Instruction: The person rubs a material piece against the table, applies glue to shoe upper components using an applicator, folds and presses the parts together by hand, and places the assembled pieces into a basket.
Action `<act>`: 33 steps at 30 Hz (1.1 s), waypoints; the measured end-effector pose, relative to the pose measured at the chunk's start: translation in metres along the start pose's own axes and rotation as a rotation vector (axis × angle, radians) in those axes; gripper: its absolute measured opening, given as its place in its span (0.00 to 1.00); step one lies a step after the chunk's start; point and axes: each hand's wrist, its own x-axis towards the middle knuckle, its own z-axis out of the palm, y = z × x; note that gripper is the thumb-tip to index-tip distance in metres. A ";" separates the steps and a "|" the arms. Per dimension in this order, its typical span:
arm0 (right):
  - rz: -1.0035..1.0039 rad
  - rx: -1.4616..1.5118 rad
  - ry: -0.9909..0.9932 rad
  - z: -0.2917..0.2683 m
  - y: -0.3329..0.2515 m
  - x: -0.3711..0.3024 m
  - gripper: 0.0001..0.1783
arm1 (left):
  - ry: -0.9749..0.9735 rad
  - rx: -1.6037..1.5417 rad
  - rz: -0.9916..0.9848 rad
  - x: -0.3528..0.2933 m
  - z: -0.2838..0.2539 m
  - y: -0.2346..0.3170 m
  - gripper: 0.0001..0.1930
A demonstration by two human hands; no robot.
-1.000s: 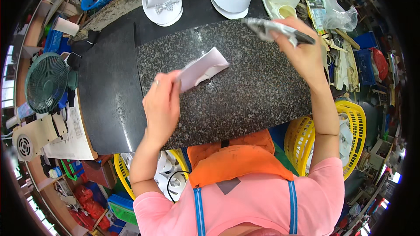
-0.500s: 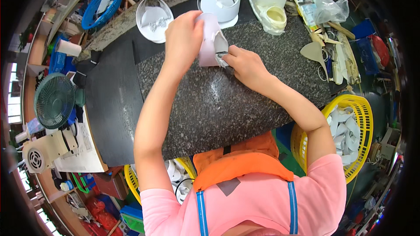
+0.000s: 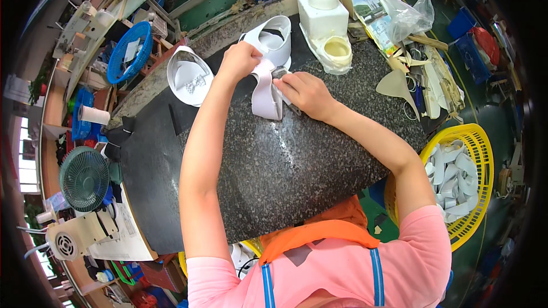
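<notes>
- A worker's left hand (image 3: 241, 60) closes its fingers on the upper end of a curved white strip (image 3: 264, 96), above the far half of a dark speckled table (image 3: 274, 177).
- The right hand (image 3: 311, 96), fingers bent and drawn together, grips a greyish tool (image 3: 279, 72) at the strip's right side; the tool is mostly hidden, and whether those fingers also touch the strip cannot be told.
- Just beyond the left hand, near the table's far edge, sits a white shoe piece (image 3: 278, 51); a second one, with a glittery bow (image 3: 196, 84), lies farther left along that edge.
- Toward the far right corner stand a white bottle (image 3: 324, 17) and a yellowish cup (image 3: 337, 50), near a clear plastic bag (image 3: 412, 17).
- Off the right edge, a yellow basket (image 3: 482, 194) holds white pieces (image 3: 456, 185).
</notes>
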 end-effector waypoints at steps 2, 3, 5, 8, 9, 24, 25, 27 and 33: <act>0.031 0.011 0.042 -0.016 0.000 0.002 0.16 | -0.019 -0.054 0.021 -0.012 -0.005 -0.004 0.14; 0.052 0.019 0.081 -0.024 0.000 0.003 0.16 | -0.001 -0.013 0.037 -0.020 -0.009 -0.006 0.15; 0.156 0.051 0.170 -0.038 -0.001 0.005 0.18 | 0.113 -0.257 0.041 -0.041 -0.017 -0.012 0.15; 0.396 0.439 0.148 -0.040 -0.003 0.014 0.25 | 0.193 -0.540 -0.006 -0.075 -0.022 -0.019 0.13; 0.336 0.549 0.115 -0.037 -0.004 0.018 0.26 | 0.201 -0.630 -0.030 -0.084 -0.024 -0.022 0.12; 0.084 0.826 -0.637 -0.048 -0.082 0.059 0.24 | 0.549 -0.784 -0.291 -0.181 -0.028 -0.029 0.14; 0.156 0.839 -0.570 -0.054 -0.085 0.063 0.21 | 0.556 -0.850 -0.322 -0.187 -0.031 -0.026 0.14; 0.396 0.874 -0.288 -0.079 -0.075 0.066 0.12 | 0.594 -0.949 -0.359 -0.199 -0.036 -0.018 0.14; 0.805 -0.071 -0.327 -0.117 0.082 0.044 0.20 | 0.760 -1.048 -0.244 -0.219 -0.048 0.021 0.14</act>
